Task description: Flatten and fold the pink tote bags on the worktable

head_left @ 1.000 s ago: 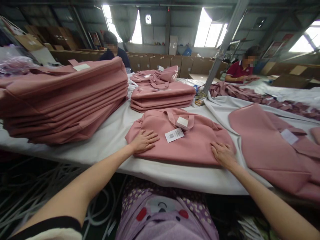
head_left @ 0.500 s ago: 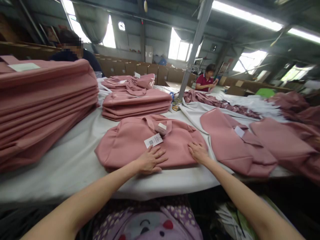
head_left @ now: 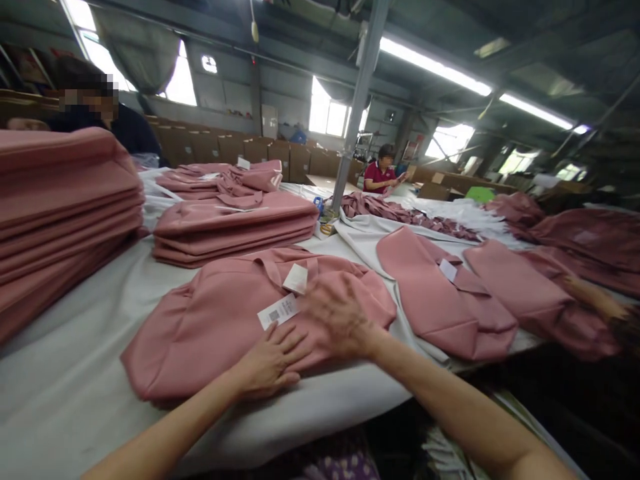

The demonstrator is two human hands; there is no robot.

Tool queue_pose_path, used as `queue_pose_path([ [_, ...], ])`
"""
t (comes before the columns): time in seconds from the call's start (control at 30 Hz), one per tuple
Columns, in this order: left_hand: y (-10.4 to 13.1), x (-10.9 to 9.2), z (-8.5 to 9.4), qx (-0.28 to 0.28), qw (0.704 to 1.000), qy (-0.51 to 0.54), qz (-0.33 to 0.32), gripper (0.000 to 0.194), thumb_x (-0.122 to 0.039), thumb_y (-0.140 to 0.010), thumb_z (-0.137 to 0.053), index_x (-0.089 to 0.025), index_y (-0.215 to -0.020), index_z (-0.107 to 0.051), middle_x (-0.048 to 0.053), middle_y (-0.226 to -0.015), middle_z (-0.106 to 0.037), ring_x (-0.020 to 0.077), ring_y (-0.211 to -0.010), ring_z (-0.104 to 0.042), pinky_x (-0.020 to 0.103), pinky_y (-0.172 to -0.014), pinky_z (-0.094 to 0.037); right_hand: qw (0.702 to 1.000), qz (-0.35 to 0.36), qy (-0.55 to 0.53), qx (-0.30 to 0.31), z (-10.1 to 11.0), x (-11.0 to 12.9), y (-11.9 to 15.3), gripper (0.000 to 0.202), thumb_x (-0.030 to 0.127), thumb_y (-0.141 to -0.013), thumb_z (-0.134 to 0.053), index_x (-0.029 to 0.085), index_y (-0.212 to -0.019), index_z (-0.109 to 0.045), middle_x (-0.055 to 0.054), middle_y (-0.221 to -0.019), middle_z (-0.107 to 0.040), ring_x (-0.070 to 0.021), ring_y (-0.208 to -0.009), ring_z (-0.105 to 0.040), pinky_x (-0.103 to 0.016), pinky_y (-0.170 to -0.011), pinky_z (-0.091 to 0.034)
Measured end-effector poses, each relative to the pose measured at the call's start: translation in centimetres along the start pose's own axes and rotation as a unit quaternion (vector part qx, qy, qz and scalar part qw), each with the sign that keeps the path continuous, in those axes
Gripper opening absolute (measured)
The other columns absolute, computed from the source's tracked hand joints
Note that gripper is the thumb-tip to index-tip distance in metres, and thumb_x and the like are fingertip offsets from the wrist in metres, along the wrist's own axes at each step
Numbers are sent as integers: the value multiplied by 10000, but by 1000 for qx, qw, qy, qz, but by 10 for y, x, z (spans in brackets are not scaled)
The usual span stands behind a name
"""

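- A flat pink bag lies on the white-covered tabletop right in front of the person, its handle end turned away from them and its near edge close to the tabletop's edge.
- The left hand rests on the bag's near part, fingers spread and palm down, gripping nothing; it seems to pin the fabric flat so that it does not slide.
- The right hand is over the bag's right part, blurred, fingers open and loosely spread; I cannot tell whether it touches the fabric, and it holds nothing.
- A white printed tag lies on the bag just beyond the left hand's fingertips, with a smaller white label near the handles above it.
- Behind the bag sits a low stack of like bags, each laid flat on the last, and behind that a looser heap.
- At the far left rises a much taller stack of the same bags.
- To the right, more pink pieces lie spread singly on the cloth, one with a white label of its own.
- A grey steel post stands behind the tabletop; a person in a red top sits far off, another in dark clothing at the left.
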State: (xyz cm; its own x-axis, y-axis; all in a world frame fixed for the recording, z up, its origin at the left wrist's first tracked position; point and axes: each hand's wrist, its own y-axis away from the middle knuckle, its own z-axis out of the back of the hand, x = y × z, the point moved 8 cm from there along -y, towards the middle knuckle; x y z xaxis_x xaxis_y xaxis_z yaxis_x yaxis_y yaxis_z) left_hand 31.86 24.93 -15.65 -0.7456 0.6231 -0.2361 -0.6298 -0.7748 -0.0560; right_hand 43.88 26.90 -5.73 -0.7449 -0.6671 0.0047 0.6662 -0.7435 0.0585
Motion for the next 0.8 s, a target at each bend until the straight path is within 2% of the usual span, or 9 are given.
queue_pose_path([
  [0.07, 2, -4, -3, 30, 999, 24, -31, 571, -573, -913, -413, -440, -1447, -263, 12, -1552, -276, 335, -1424, -200, 623, -1129, -128, 994, -103, 11, 34, -36, -78, 3, 568, 435, -982, -230, 146, -1462, -325, -152, -1498, -327, -319, -1396, -240, -606, -1105, -147],
  [0.13, 4, -5, -5, 49, 997, 43, -49, 592, -596, -909, -387, -421, -1457, -248, 42, -1568, -217, 355, -1427, -179, 640, -1121, -108, 989, -137, 13, 59, -64, -126, 3, 598, 444, -969, -233, 116, -1463, -316, -167, -1513, -276, -324, -1405, -216, -626, -1094, -164],
  [0.27, 6, -11, 4, 35, 997, 48, -44, 574, -586, -920, -374, -380, -1451, -300, 58, -1558, -250, 349, -1422, -198, 639, -1116, -126, 989, -113, -4, 93, -90, -146, 2, 599, 413, -952, -133, 174, -1461, -337, -84, -1516, -298, -238, -1406, -242, -543, -1119, -218],
  [0.33, 7, -22, 15, 32, 997, 49, -44, 562, -584, -929, -361, -355, -1441, -333, 61, -1548, -280, 336, -1419, -215, 617, -1117, -164, 992, -86, -6, 96, -101, -148, 5, 605, 377, -912, -169, 162, -1422, -413, -107, -1495, -338, -262, -1393, -276, -566, -1114, -212],
  [0.4, 6, -35, 30, 38, 998, 38, -45, 575, -603, -932, -329, -303, -1419, -390, 88, -1501, -373, 324, -1387, -294, 590, -1117, -200, 996, -68, 25, 58, -113, -162, 6, 616, 401, -850, -237, 175, -1352, -514, -110, -1480, -364, -300, -1387, -281, -606, -1107, -181],
  [0.5, 15, -46, 67, -43, 998, -16, -45, 614, -657, -904, -334, -276, -1368, -461, 108, -1438, -455, 297, -1383, -304, 555, -1137, -178, 999, -1, 49, 19, -144, -185, 3, 578, 438, -793, -302, 272, -1251, -614, -58, -1447, -425, -304, -1373, -307, -598, -1116, -158],
  [0.57, 36, -24, 82, -93, 994, -47, 33, 636, -686, -872, -381, -347, -1411, -390, 65, -1531, -318, 302, -1431, -184, 575, -1147, -113, 998, 11, 55, 12, -159, -198, 2, 585, 461, -780, -313, 290, -1251, -616, -40, -1447, -421, -299, -1377, -300, -583, -1128, -143],
  [0.67, 86, 49, 73, -88, 966, -45, 238, 647, -659, -877, -404, -343, -1439, -347, 77, -1567, -220, 356, -1425, -183, 643, -1118, -102, 999, -4, 48, 15, -165, -200, 1, 578, 475, -764, -335, 326, -1247, -615, -10, -1444, -421, -296, -1382, -288, -582, -1137, -120],
  [0.8, 119, 103, 51, -99, 953, -43, 283, 579, -598, -895, -426, -319, -1402, -421, 69, -1542, -293, 328, -1421, -214, 609, -1140, -91, 999, -37, -8, -5, -149, -184, -4, 552, 501, -739, -344, 390, -1194, -636, 13, -1389, -495, -303, -1352, -339, -581, -1138, -146],
])
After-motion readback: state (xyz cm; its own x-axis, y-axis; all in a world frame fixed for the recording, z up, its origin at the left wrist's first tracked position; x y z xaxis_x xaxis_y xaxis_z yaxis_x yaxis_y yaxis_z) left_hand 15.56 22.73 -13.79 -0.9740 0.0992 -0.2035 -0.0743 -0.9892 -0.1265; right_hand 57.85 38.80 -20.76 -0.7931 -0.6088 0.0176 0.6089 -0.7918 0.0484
